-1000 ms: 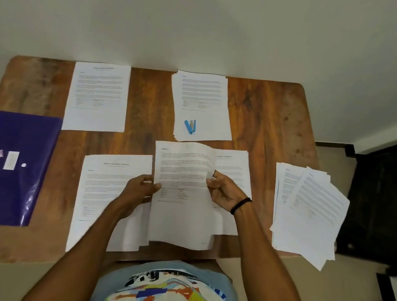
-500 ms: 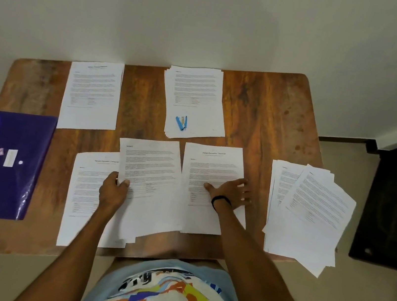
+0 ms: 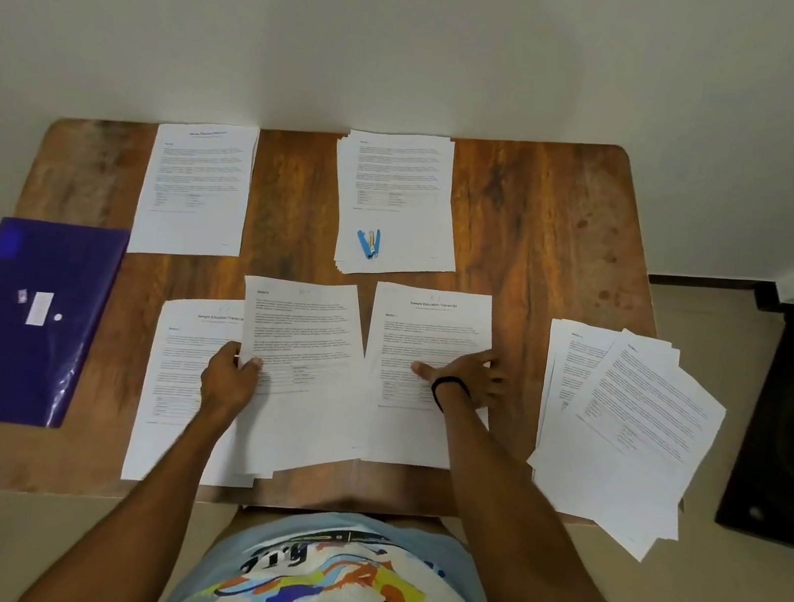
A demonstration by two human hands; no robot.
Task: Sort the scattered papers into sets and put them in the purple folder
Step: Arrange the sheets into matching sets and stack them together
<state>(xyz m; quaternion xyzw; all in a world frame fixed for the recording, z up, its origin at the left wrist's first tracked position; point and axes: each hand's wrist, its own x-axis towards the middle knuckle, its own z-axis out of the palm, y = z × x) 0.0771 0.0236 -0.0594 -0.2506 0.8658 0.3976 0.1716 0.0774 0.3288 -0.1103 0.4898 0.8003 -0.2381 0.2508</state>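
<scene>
Glossy purple folder [image 3: 13, 344] lies shut and flat at the left edge of the wooden table [image 3: 541, 230], can't tell what's inside. Left hand [image 3: 229, 378] pinches the edge of a white printed sheet [image 3: 306, 338]. Right hand [image 3: 471, 377] rests flat, fingers spread, on the neighbouring stack [image 3: 427, 326].

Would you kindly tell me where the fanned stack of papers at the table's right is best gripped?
Probably at the near corner of the fanned stack, coming from the near-right side. There the sheets overhang the table, so fingers can slip underneath with a thumb on top; elsewhere they lie flat.
</scene>
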